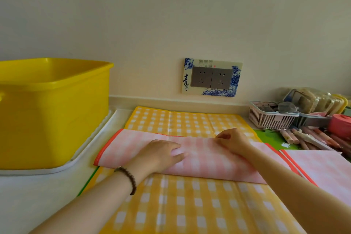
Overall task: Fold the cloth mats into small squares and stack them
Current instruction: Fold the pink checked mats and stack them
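Surface: a white counter (38, 192) is running along a plain cream wall (171, 15), with a low ledge where the two are meeting. A yellow checked mat (180, 205) is lying open across the centre and lower part of the frame, its fold creases showing. A green sheet (273, 138) is showing from under it at centre right.

Task item: the pink checked mat (209, 163), edged in orange-red, is lying folded into a long band across the yellow mat at frame centre. A second pink mat (319, 167) is lying flat at the right edge, just beside it.

Hands: the left hand (163, 155), with a bead bracelet (129, 178) on its wrist, is pressing down on the pink band with fingers straight and spread flat. The right hand (232, 141) is curling its fingers and appears to be pinching the band's far edge.

Surroundings: a yellow tub (51, 112) is standing on a white tray (91, 144) at the left of the frame. A double socket plate (211, 78) with blue floral trim is sitting on the wall above centre. At right, a pink basket (269, 118) is holding glasses, and pink sticks (313, 138) are lying loose near it.
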### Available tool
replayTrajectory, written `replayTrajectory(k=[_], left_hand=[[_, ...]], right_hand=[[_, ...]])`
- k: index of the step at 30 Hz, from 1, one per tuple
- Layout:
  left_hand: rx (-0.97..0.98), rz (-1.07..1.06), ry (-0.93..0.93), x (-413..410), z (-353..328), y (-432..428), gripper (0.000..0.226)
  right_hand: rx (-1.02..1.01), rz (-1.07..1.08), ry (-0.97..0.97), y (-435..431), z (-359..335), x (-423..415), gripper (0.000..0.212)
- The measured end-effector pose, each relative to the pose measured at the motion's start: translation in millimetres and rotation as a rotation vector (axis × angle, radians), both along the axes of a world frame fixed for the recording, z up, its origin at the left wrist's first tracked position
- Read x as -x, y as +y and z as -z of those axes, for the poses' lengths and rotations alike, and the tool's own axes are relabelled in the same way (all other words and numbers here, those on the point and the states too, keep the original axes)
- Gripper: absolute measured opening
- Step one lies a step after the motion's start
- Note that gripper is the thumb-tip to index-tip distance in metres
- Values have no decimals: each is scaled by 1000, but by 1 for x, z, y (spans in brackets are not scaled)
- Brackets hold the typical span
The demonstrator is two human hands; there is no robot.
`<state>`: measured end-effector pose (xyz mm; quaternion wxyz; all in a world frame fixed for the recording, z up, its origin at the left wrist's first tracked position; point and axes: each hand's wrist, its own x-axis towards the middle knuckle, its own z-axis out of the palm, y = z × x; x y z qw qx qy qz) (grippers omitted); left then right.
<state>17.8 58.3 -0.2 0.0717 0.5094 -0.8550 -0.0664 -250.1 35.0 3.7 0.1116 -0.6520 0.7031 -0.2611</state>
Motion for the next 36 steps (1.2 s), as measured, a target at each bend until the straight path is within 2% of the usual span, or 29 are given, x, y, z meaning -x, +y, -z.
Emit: replayTrajectory(k=[5,8,10,14,22,27,34,36], left_hand=[[-18,-26,-10,4,12,-4,64],[4,-35,4,5,19,-4,62],[18,-36,28,4,22,-4,60],[4,-35,75,4,26,-5,57],[24,-28,83,4,27,-8,55],[-5,-12,71,2,27,-7,66],[-38,-11,26,1,28,-7,76],[-52,-7,23,1,28,-8,86]], right_hand=[[9,18,-63,-5,7,-2,9],[44,64,-60,-5,9,-6,5],[92,75,-53,-1,8,-16,12],[94,-60,-72,15,5,-51,23],[-6,-175,240,43,24,-95,40],[-63,-137,286,52,31,-76,48],[-188,14,345,70,31,-3,58],[-224,59,360,78,29,19,59]])
